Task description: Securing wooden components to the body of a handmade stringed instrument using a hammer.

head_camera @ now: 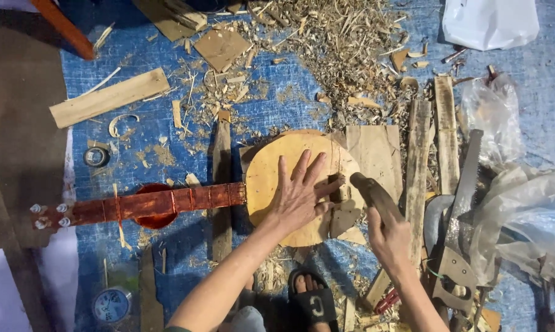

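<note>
Wood everywhere, and at mid-frame the round pale wooden body (271,178) of a stringed instrument lay flat on the blue tarp (277,98), its reddish neck (160,201) running off to the left toward the metal tuning pegs (47,215). The left hand (299,197) was spread open, palm down and fingers fanned, pressed onto the right half of that round body. The right hand (388,237) was closed around the dark wooden handle (376,195) of a tool, whose head sat just at the body's right edge; what kind of blade it carried, I couldn't tell. Shavings (339,43) were heaped across the upper centre, a pale plank (108,97) lay at upper left, a handsaw (459,209) rested at right, and a sandalled foot (311,295) showed at the bottom
</note>
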